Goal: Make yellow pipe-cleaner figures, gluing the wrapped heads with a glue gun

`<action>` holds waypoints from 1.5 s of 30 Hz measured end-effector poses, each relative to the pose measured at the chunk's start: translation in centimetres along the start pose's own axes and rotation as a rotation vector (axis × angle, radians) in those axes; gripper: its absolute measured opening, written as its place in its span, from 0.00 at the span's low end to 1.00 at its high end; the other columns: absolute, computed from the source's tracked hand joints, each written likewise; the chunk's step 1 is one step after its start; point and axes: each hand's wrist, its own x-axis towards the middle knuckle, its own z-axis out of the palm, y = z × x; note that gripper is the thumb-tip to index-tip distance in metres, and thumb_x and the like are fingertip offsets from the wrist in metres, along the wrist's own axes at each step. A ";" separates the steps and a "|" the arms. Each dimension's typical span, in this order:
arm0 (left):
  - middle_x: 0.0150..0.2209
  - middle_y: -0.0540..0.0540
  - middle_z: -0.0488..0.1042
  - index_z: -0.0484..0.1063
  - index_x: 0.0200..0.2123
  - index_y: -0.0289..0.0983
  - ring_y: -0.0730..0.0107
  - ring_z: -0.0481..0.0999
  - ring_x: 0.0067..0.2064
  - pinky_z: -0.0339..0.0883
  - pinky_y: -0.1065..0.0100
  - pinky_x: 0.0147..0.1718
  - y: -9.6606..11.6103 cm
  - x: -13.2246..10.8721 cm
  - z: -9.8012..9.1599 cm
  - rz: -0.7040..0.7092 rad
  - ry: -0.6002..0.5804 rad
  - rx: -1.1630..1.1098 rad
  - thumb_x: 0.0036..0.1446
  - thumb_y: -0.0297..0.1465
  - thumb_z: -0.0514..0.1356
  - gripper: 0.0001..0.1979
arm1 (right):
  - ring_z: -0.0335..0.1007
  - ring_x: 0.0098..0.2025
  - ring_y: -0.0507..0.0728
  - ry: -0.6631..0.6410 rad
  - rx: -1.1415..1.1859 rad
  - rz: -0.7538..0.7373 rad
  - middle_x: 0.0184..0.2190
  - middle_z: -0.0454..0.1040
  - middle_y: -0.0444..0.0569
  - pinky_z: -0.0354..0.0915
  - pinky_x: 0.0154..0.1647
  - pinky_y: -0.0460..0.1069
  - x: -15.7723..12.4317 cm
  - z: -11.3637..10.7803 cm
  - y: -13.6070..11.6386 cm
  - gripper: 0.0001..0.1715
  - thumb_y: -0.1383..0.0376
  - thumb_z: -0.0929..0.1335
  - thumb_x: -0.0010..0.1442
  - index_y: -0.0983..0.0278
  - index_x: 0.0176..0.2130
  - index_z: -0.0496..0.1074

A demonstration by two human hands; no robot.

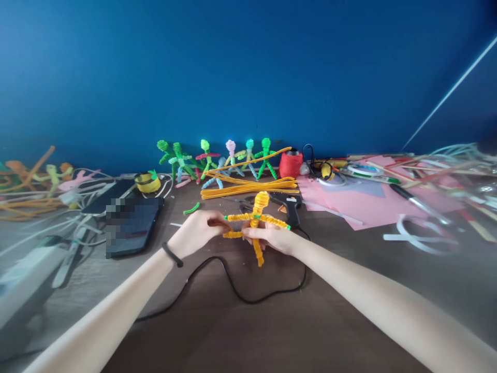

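Observation:
An orange pipe-cleaner figure (261, 204) with green-tipped arms is held upright above the table, between my hands. My right hand (274, 234) closes around its middle from the right. At its left leg, my left hand (204, 226) pinches the end, which sticks out sideways. The other leg hangs down below my right fingers. Behind the figure lies a black glue gun (292, 204), partly covered by it. A short green pipe-cleaner piece (191, 209) rests on the table beyond my left hand.
Orange pipe cleaners (248, 189) lie in a bundle before several finished figures (205, 155) at the wall. A phone (137, 228) is at left, pink paper (361, 210) at right. A black cord (248, 300) crosses the table in front of me.

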 end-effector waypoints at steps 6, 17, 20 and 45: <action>0.25 0.50 0.75 0.73 0.27 0.36 0.66 0.73 0.29 0.61 0.70 0.28 1.0 -0.7 -0.4 -0.025 0.112 0.103 0.46 0.39 0.56 0.13 | 0.55 0.15 0.45 0.067 -0.179 -0.091 0.18 0.63 0.40 0.54 0.15 0.43 0.5 0.2 0.6 0.08 0.64 0.65 0.50 0.65 0.23 0.65; 0.31 0.50 0.77 0.68 0.33 0.39 0.68 0.75 0.33 0.63 0.70 0.34 2.5 -2.1 0.7 0.058 0.161 -0.075 0.51 0.30 0.52 0.07 | 0.54 0.15 0.45 0.173 -0.084 -0.102 0.17 0.61 0.38 0.52 0.16 0.43 0.8 0.6 0.8 0.09 0.62 0.65 0.50 0.65 0.23 0.62; 0.27 0.53 0.76 0.60 0.32 0.40 0.70 0.75 0.29 0.62 0.71 0.30 2.7 -2.3 1.7 0.054 0.202 -0.116 0.51 0.29 0.52 0.03 | 0.53 0.17 0.45 0.198 0.024 -0.069 0.18 0.61 0.38 0.51 0.18 0.42 0.7 0.6 0.8 0.11 0.60 0.66 0.50 0.65 0.24 0.61; 0.23 0.48 0.73 0.72 0.28 0.32 0.81 0.59 0.17 0.49 0.75 0.15 -0.7 0.0 2.9 -0.191 -0.067 -0.483 0.46 0.38 0.58 0.13 | 0.57 0.20 0.45 0.004 0.300 -0.017 0.20 0.64 0.41 0.49 0.17 0.40 0.4 -0.6 0.7 0.10 0.62 0.69 0.50 0.66 0.27 0.65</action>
